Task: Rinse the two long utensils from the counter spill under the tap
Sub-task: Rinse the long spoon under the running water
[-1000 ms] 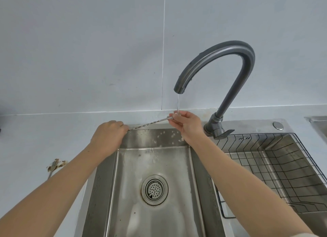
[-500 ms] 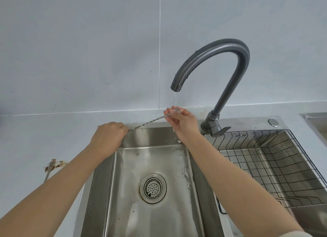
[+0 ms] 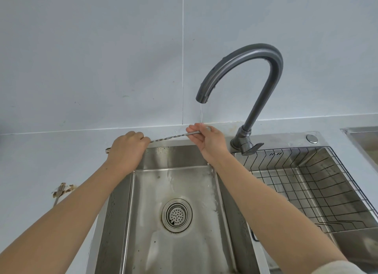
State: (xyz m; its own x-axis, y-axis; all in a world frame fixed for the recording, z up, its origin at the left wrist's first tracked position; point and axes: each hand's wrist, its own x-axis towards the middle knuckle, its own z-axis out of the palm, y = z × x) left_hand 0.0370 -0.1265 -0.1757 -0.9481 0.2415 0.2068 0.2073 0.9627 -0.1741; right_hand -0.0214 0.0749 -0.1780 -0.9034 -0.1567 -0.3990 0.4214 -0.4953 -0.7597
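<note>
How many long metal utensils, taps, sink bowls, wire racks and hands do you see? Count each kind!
Long utensils: 2, the twisted stirrer in both hands and the fork on the counter spill
Taps: 1
Sink bowls: 2
Wire racks: 1
Hands: 2
Total: 8

Two hands: left hand (image 3: pixel 126 151), right hand (image 3: pixel 210 143). Two long utensils: one twisted bar spoon (image 3: pixel 171 137) above the sink's back edge, one fork (image 3: pixel 59 193) on the worktop left of the sink. One tap (image 3: pixel 245 69). One sink basin (image 3: pixel 173 183). One wire rack (image 3: pixel 319 187). One drain strainer (image 3: pixel 177 215).
</note>
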